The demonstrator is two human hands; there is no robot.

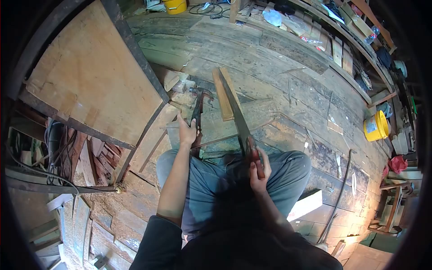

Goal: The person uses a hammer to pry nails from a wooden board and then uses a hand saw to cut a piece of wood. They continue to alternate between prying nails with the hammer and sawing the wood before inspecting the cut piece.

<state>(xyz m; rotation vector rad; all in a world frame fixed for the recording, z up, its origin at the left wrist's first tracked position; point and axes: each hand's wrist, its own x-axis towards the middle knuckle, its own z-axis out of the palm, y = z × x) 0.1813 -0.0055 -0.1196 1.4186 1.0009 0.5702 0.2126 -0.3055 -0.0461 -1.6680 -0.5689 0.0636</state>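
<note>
The right hand (261,173) gripped the handsaw (238,114) by its handle, blade extending over a wooden board (221,99) on the floor (256,58); the left hand (187,131) was at the hammer (198,110), whether closed on it could not be told. Neither hand steadied the board, so a stroke risked sliding it and deflecting the blade toward the legs (288,173).

Dark top (211,254) with elbow-length sleeves (155,245), faded blue-grey jeans (290,171)
</note>
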